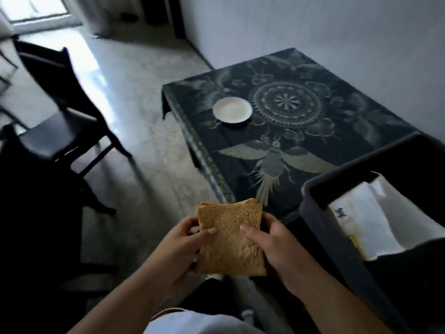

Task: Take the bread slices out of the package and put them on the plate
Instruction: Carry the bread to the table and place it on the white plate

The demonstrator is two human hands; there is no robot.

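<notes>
Two hands (pixel 192 242) (pixel 272 242), one stack of bread slices (pixel 230 239) between them (count unclear), one plate (pixel 232 109) ahead, one chair (pixel 65 112)

Dark chair (pixel 60 121); pale wall (pixel 313 27)

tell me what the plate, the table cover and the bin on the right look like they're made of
Plate: probably glazed ceramic, white and smooth with a soft sheen; melamine is possible.
Table cover: looks like printed fabric or vinyl, dark with pale bird and mandala patterns, draped over the edge.
Bin: seems matte dark plastic, with a thick rounded rim.
</notes>
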